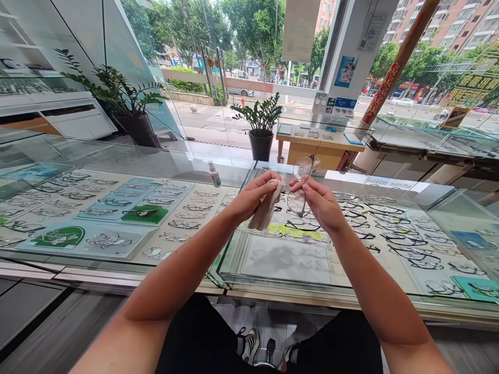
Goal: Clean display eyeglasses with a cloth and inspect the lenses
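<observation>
My left hand is closed on a beige cleaning cloth that hangs down from its fingers. My right hand pinches a pair of thin-framed glasses with clear lenses, held upright between both hands. The cloth's upper end touches the glasses near the left lens. Both hands hover above the glass display counter.
Under the counter glass lie several rows of eyeglass frames and green and blue display cards. A small spray bottle stands on the counter to the left. Potted plants and a wooden desk stand beyond.
</observation>
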`<state>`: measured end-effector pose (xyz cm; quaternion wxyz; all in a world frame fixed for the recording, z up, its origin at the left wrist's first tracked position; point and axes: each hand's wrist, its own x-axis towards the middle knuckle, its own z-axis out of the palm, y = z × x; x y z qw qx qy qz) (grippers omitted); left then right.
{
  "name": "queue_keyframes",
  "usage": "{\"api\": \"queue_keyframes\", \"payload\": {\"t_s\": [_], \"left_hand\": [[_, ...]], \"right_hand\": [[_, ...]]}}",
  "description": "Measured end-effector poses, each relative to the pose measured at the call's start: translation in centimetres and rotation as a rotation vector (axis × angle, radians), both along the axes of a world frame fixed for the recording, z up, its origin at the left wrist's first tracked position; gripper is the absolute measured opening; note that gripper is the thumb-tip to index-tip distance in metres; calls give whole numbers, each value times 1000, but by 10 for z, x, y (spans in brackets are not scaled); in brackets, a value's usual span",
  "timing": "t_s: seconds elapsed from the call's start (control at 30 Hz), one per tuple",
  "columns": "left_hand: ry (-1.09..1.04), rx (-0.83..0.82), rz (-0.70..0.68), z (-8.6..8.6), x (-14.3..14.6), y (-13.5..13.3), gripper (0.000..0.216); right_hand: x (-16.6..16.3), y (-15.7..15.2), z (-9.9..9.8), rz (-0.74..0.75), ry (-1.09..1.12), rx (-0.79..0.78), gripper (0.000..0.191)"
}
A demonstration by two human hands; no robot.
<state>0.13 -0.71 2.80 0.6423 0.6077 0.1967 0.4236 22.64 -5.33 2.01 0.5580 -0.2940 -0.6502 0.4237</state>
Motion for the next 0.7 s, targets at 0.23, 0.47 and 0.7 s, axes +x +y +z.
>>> {"api": "queue_keyframes", "payload": {"t_s": [0.23, 0.47, 0.7], "left_hand": [[70, 105, -34, -1, 6, -8, 56], [100, 93, -30, -7, 10, -8, 56], [124, 131, -1, -10, 14, -8, 56]], "right_hand": [[-5, 0, -2, -42, 49, 22, 36], [-19, -7, 0, -31, 116, 33, 37], [-23, -15, 5, -89, 157, 1, 42]]}}
